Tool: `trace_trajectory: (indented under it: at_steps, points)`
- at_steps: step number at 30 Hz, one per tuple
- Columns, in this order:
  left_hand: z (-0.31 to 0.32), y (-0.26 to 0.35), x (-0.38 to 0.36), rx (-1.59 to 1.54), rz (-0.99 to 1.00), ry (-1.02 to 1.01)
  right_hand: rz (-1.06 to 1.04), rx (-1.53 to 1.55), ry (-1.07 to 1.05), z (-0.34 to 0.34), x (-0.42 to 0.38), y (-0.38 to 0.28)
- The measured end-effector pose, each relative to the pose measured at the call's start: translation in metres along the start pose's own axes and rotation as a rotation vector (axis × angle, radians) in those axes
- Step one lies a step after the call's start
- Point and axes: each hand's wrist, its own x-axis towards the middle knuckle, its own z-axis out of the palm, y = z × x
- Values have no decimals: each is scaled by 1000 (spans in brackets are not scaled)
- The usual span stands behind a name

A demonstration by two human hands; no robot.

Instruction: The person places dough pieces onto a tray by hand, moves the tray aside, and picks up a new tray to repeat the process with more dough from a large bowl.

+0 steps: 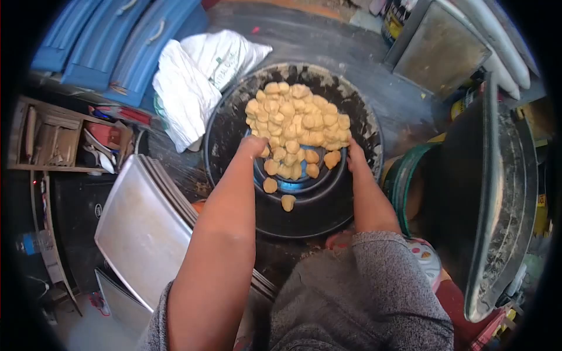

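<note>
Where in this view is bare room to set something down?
Bare: the top metal tray left of the left hand, and the basin's near floor below the dough pieces. Crowded: the far half, heaped with dough between left and right hand.

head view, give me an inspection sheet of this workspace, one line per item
surface: dark, dusty floor, worn.
job's things: black tub heaped with pale dough pieces; a few lie loose near the front.
clutter: white sacks, stacked metal trays, second black tub on edge at right.
grippers: left hand and right hand both in the pile; grip hidden.
cables: nothing seen.
surroundings: blue panels, wooden shelf of odds and ends, grey sleeve.
</note>
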Motion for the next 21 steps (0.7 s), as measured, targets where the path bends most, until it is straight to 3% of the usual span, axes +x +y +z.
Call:
trace_trajectory:
  at_steps: [1,2,3,5,7,9,11,12,13,15,16,17,19,20,21]
  points:
    - [14,-16,22,-79,-52,-9,-10,189,-118,8,4,6]
    - [10,-15,19,65,30,-44,-35,339,-166,18,11,12]
    - [24,-26,35,-207,-224,1,-69,489,-211,27,19,14]
    - [40,-35,43,-448,-296,76,-46,486,-26,41,30,12]
    - [65,-59,72,-601,-350,22,-58,465,-51,45,42,8]
    - [81,-58,74,-758,-395,-35,25,306,9,47,40,-4]
    - [72,-22,53,-718,-469,-19,-21,-128,-217,49,45,-6]
    - [81,-28,58,-868,-385,-174,-158,-199,-344,53,48,4]
    - [86,-23,57,-869,-380,-173,-301,-269,-472,63,35,3]
    - [97,-8,53,-829,-451,-42,-277,-674,-625,67,-11,-14]
    - [94,-8,53,-825,-446,-36,-264,-755,-777,74,-15,-19]
    - [92,-10,52,-795,-383,-50,-265,-747,-781,76,-22,-37]
    - [92,-20,45,-731,-268,-87,10,-817,-922,80,-30,-80]
    - [72,-17,29,-874,-221,-379,-122,-801,-650,84,-2,-85]
    - [50,2,8,-899,-292,-485,-249,-776,-372,89,7,-95]
